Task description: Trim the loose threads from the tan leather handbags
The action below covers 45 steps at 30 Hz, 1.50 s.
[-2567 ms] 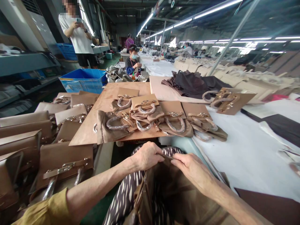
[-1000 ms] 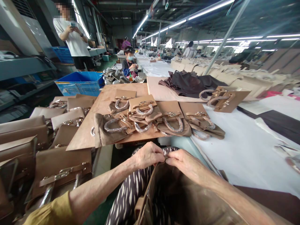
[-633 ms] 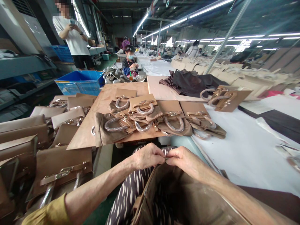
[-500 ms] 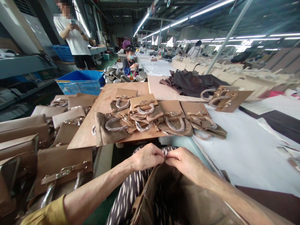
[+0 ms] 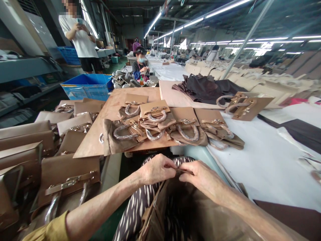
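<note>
Over my lap lies a large piece of brown fabric [image 5: 210,204], loose and open like a bag lining. My left hand [image 5: 159,169] pinches its top edge between thumb and fingers. Just to the right, my right hand [image 5: 198,172] grips the same edge, and a short folded strip shows between the fingertips. Both hands are close together above my patterned trousers [image 5: 136,211]. Beyond them, several tan handbags [image 5: 154,110] with brown fabric attached and plastic-wrapped handles lie on a brown board [image 5: 92,134].
More tan bags [image 5: 70,167] are piled at my left. A blue bin [image 5: 87,87] stands behind them. Dark fabric [image 5: 203,88] and one upright bag [image 5: 250,105] rest on the right-hand table [image 5: 271,157]. A seated person [image 5: 140,68] and a standing person [image 5: 84,40] are further back.
My right hand has shifted slightly right, so the fingertips are farther apart and more of the folded edge shows between them. My left hand stays nearly in place, still pinching the fabric.
</note>
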Available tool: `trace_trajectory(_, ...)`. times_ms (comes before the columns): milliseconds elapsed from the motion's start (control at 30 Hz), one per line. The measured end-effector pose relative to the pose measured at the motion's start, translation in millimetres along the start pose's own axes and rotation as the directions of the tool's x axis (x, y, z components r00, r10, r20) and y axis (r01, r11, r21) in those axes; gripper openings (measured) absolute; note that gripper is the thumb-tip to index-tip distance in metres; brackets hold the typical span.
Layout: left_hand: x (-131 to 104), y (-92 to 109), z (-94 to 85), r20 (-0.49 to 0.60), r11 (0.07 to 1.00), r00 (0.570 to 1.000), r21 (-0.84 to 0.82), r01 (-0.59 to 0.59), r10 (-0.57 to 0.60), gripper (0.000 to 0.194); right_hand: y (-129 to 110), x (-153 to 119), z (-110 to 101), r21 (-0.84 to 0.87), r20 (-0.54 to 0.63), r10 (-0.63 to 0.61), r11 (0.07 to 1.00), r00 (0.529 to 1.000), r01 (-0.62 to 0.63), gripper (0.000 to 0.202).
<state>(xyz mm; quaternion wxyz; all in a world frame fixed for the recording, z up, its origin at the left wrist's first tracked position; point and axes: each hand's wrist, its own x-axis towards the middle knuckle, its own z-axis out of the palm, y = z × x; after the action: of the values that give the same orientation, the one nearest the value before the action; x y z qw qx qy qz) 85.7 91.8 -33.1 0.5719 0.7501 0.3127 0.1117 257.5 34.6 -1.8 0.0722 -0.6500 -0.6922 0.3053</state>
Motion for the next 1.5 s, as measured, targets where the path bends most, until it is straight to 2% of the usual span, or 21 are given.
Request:
trace_trajectory(100,-7.0,8.1,1.1,-0.031,0.998,1.000,0.061,-0.001,0.002,0.026,5.1,-5.2,-5.5,0.046,0.036,-0.012,0.999,0.999,0.010,0.013)
trace_trajectory(233,-19.7,16.0,10.0,-0.254,0.959,0.965,0.282,0.010,0.065,0.029,11.8,-10.8,-7.1,0.064,0.008,-0.007,0.998,1.000,0.007,0.017)
trace_trajectory(300,-23.3,16.7,13.4,-0.298,0.918,0.952,0.394,0.050,0.076,0.033,13.1,-11.3,-3.1,0.028,-0.019,0.011,1.000,1.000,-0.011,0.018)
trace_trajectory(400,-21.6,13.1,11.8,-0.294,0.853,0.953,0.513,0.097,0.068,0.033,10.0,-11.4,3.9,-0.086,-0.057,0.023,0.996,0.998,-0.027,0.017)
trace_trajectory(500,-15.1,6.2,4.3,-0.272,0.812,0.956,0.580,0.069,0.113,0.029,2.3,-13.9,5.2,-0.187,-0.055,0.026,0.982,0.998,-0.036,0.016)
trace_trajectory(600,-9.5,0.9,1.8,-0.248,0.758,0.957,0.650,0.052,0.147,0.024,-1.3,-16.4,1.5,-0.175,-0.047,0.023,0.984,0.999,-0.031,0.017)
trace_trajectory(700,-5.4,1.1,13.0,-0.278,0.703,0.954,0.701,0.121,0.112,0.024,4.6,-14.6,-0.7,-0.112,-0.038,0.010,0.994,0.999,-0.014,0.017)
trace_trajectory(867,2.8,11.5,36.5,-0.367,0.693,0.930,0.665,0.279,-0.022,0.035,16.0,-7.1,2.6,-0.044,-0.016,-0.017,0.999,1.000,0.016,0.020)
trace_trajectory(967,8.7,12.1,36.1,-0.402,0.744,0.913,0.589,0.316,-0.070,0.029,14.8,-6.0,3.4,-0.047,-0.028,-0.006,0.999,1.000,0.005,0.020)
trace_trajectory(1100,14.1,2.9,29.6,-0.432,0.795,0.898,0.517,0.318,-0.079,0.018,14.0,-7.3,2.3,-0.042,-0.027,-0.014,0.999,1.000,0.013,0.021)
trace_trajectory(1233,14.0,-3.3,29.1,-0.443,0.818,0.897,0.509,0.268,-0.018,0.014,18.0,-6.4,3.7,-0.058,-0.046,-0.010,0.998,0.999,0.007,0.019)
trace_trajectory(1500,14.5,-10.0,24.4,-0.327,0.866,0.939,0.495,0.074,0.107,0.023,29.6,-0.2,3.4,0.001,-0.042,0.005,1.000,0.999,-0.005,0.018)
